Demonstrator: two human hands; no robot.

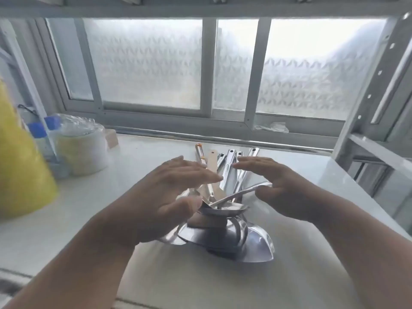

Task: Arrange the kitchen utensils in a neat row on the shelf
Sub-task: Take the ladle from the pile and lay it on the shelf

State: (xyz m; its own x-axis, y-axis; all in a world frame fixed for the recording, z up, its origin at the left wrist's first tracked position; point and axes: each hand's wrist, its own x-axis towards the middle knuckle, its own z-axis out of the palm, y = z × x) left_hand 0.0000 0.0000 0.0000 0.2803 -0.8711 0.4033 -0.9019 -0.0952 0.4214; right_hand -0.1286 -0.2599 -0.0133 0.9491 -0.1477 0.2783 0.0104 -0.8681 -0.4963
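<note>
Utensils (225,188) lay heaped near the shelf's (301,179) back edge, handles toward the window, unsorted. Left hand (176,192) and right hand (278,188) hovered over them, fingers straight, grasping nothing; the row remained undone.

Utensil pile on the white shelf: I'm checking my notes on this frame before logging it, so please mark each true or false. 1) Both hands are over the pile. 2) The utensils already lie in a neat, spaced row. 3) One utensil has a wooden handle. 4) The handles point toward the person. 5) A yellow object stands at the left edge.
1) True: the left hand and the right hand are both over the utensil pile.
2) False: they overlap in a heap, with the heads stacked.
3) True: the wooden handle lies among the metal ones.
4) False: the handles point away, toward the window.
5) True: the yellow object stands there.
</note>
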